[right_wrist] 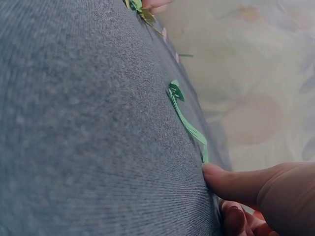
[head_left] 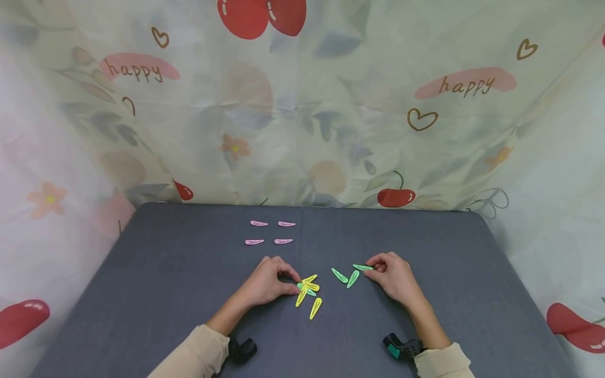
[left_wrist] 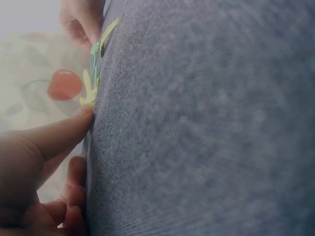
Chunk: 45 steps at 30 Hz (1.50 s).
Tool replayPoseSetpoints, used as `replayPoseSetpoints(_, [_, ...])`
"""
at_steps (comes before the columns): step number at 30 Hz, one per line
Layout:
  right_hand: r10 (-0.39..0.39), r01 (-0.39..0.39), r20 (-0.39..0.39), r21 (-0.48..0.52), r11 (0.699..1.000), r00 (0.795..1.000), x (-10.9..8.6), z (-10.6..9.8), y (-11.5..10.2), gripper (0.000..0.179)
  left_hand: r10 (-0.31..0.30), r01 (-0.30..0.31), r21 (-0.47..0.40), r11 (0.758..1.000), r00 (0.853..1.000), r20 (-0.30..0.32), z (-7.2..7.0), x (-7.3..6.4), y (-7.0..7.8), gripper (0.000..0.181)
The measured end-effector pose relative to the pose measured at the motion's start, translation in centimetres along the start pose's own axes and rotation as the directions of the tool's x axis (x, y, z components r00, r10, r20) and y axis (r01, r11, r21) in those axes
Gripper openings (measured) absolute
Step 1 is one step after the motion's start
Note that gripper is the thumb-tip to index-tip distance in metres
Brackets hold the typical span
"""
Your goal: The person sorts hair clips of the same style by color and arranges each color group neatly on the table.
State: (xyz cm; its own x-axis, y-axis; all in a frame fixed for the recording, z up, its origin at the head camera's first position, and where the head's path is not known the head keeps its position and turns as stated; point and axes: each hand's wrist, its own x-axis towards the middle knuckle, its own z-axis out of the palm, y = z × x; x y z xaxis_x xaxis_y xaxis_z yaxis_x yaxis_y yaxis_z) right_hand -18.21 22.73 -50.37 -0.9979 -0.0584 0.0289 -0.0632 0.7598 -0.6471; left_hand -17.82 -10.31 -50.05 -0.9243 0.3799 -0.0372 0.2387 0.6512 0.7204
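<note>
On woven grey cloth (left_wrist: 197, 123), the left hand (head_left: 269, 282) and right hand (head_left: 396, 278) each pinch a slim, teardrop-shaped green clip (head_left: 362, 268).

We can't see all of the mint-green teardrop hair clip (head_left: 311, 293) b/c yellow teardrop hair clips (head_left: 301, 296) overlap it; R hand (head_left: 396, 278) hides one tip of a slim pale-green hair clip (head_left: 362, 267). Head view's top edge crops red printed cherries (head_left: 243, 18). R wrist view: pink teardrop hair clips (head_left: 254, 242) too sm. to tell.

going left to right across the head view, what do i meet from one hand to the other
Left hand, yellow clips with one green clip among them, three green clips, right hand.
</note>
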Motion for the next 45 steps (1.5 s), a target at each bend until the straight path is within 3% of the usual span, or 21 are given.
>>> replayPoseSetpoints(23, [-0.017, 0.017, -0.009, 0.014, 1.0, 1.0, -0.1, 0.1, 0.1, 0.01, -0.052, 0.052, 0.017, 0.998, 0.999, 0.003, 0.1, 0.2, 0.4, 0.014])
replayPoseSetpoints(28, [-0.03, 0.03, -0.01, 0.019, 0.999, 1.0, -0.1, 0.1, 0.0, 0.006, -0.065, 0.065, -0.014, 0.998, 0.997, 0.041, -0.2, 0.3, 0.2, 0.013])
replayPoseSetpoints(32, [-0.031, 0.032, -0.011, 0.013, 0.999, 0.999, 0.0, 0.0, 0.0, 0.005, -0.037, 0.04, -0.053, 0.998, 0.997, 0.061, -0.6, 0.4, 0.2, 0.01])
replayPoseSetpoints(37, [-0.029, 0.029, -0.011, 0.011, 1.0, 1.0, 0.1, 0.0, -0.1, 0.005, -0.056, 0.064, -0.097, 0.993, 0.995, 0.081, -1.1, 0.3, 0.3, 0.009])
replayPoseSetpoints(45, [-0.021, 0.021, -0.011, 0.012, 1.0, 1.0, 0.0, 0.1, 0.0, 0.005, -0.075, 0.079, -0.067, 0.995, 0.995, 0.059, -1.1, 0.3, 0.6, 0.006])
